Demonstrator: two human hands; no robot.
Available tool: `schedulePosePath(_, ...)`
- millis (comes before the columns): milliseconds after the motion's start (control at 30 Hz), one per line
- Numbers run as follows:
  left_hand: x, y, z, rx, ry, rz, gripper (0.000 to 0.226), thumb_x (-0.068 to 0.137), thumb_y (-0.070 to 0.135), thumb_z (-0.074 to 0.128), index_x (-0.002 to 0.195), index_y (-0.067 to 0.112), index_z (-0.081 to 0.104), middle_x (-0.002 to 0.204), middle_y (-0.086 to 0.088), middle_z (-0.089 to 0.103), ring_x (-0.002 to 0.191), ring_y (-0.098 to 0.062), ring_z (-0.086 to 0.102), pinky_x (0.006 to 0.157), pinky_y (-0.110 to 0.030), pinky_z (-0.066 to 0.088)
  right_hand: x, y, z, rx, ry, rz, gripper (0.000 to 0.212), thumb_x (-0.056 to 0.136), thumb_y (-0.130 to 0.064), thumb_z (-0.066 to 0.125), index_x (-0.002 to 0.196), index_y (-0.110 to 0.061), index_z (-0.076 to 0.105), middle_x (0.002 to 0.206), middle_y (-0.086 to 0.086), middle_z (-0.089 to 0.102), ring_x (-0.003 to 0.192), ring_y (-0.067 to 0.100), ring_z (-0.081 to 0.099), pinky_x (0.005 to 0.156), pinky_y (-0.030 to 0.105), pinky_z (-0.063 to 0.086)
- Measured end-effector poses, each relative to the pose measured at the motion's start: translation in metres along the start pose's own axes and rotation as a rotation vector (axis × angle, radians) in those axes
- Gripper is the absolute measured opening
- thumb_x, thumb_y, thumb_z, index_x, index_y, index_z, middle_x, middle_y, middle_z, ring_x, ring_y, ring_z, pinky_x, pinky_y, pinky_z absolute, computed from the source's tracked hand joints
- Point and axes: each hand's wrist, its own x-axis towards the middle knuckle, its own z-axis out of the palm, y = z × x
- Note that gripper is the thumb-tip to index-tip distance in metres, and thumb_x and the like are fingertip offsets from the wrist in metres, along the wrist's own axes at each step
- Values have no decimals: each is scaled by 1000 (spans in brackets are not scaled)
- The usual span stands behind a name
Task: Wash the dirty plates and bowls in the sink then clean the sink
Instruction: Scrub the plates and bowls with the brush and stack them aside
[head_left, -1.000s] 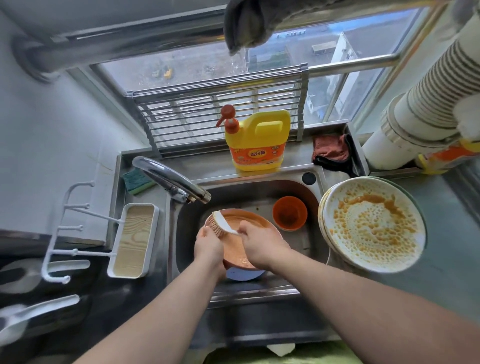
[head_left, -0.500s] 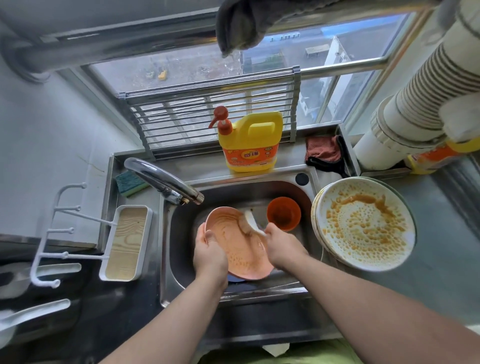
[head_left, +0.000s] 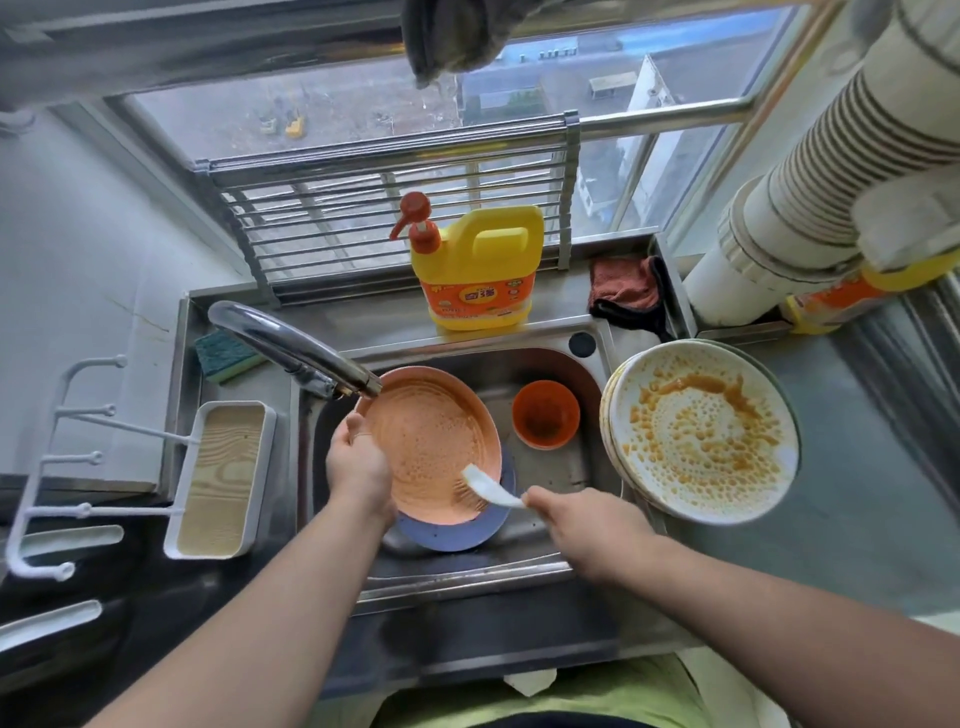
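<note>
Your left hand curled its fingers round the orange plate's rim; your right hand gripped the brush, bristles touching that plate.

A single wide-angle view came from a camera worn on the person's head, looking forward and steeply down over a steel sink close below. Both forearms reached in from the bottom edge toward the middle. The faucet lay left of centre, the worktop to the right. A window filled the top, bending with the lens. No second view existed.
</note>
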Motion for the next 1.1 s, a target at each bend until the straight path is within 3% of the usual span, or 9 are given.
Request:
schedulePosePath(133, -12, -17, 1, 135, -66, 16, 35, 111, 51, 37, 135, 43, 61, 128, 2, 65, 122, -26, 60, 106, -52, 51, 31, 11, -16, -79, 104, 93, 40, 97, -8, 42, 125, -36, 37, 85, 2, 54, 75, 32, 58, 61, 41, 50)
schedulePosePath(233, -18, -33, -3, 202, -63, 29, 36, 110, 53, 38, 136, 44, 61, 124, 5, 67, 117, -23, 61, 104, -50, 53, 61, -16, -22, 93, 173, 126, 36, 101, -14, 41, 127, -38, 36, 91, 4, 60, 77, 30, 61, 63, 40, 53)
schedulePosePath(400, -14, -34, -10, 81, 8, -16, 37, 110, 53, 38, 135, 39, 60, 123, 0, 71, 113, -25, 67, 102, -53, 56, 57, -81, 1, 496, 130, -72, 23, 110, -37, 36, 130, -47, 43, 111, -1, 64, 95, 30, 63, 78, 42, 52)
schedulePosePath(500, 0, -19, -13, 69, 77, 1, 38, 112, 47, 36, 143, 37, 55, 131, -4, 64, 117, -28, 62, 106, -50, 51, 14, -76, 26, 446, 46, -162, 18, 110, -41, 32, 124, -40, 43, 111, 12, 68, 96, 40, 63, 83, 50, 54)
schedulePosePath(633, 16, -9, -23, 134, 26, 67, 21, 111, 40, 45, 112, 46, 65, 124, -4, 71, 109, -23, 67, 92, -42, 56, 2, -16, 35, 297, 44, 24, 10, 108, -30, 35, 116, -36, 39, 98, 13, 68, 89, 41, 67, 76, 51, 57)
schedulePosePath(700, 10, -11, -22, 161, -29, 54, 24, 111, 41, 45, 105, 49, 66, 123, -2, 72, 110, -23, 67, 97, -47, 57, 19, -1, 14, 276, 120, 139, 15, 107, -30, 32, 118, -37, 40, 100, 10, 67, 88, 37, 67, 73, 46, 56)
schedulePosePath(867, -21, -20, -8, 178, -145, 5, 33, 110, 54, 37, 130, 41, 61, 120, 0, 71, 110, -23, 66, 98, -49, 57, 63, -45, -29, 365, 238, 128, 22, 107, -28, 34, 123, -42, 41, 103, 8, 68, 88, 33, 65, 75, 44, 56)
schedulePosePath(1000, -19, -9, -2, 81, -69, -111, 49, 107, 64, 29, 141, 34, 50, 121, -9, 67, 107, -31, 67, 93, -53, 58, 31, -98, -9, 531, 109, -71, 31, 111, -36, 34, 137, -41, 49, 124, 5, 64, 105, 32, 61, 85, 40, 49)
schedulePosePath(1100, -6, 3, -12, 165, -1, -77, 57, 110, 60, 23, 152, 26, 43, 131, -7, 59, 115, -31, 60, 98, -49, 51, -12, -78, 9, 446, 44, -163, 22, 112, -42, 31, 129, -43, 46, 117, 13, 68, 105, 41, 63, 87, 47, 52)
